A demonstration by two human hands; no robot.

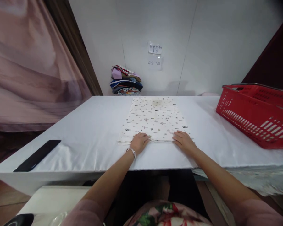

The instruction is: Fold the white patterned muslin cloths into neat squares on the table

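Observation:
A white cloth [155, 117] with a small scattered print lies flat in a rectangle on the white-covered table. Its near edge shows more than one layer. My left hand [139, 142], with a bracelet at the wrist, is closed on that near edge left of the middle, thumb and fingers together. Toward the right end of the same edge, my right hand [183, 141] rests on the cloth, fingers stretched out and slightly apart. A faint yellowish patch shows near the cloth's far edge.
A red plastic basket [254, 116] stands on the table's right side. Folded fabrics [126, 81] are stacked at the back against the wall. A black phone-like slab [37, 156] lies at the left front edge. Paper signs [155, 56] hang on the wall; a pink curtain [33, 62] hangs left.

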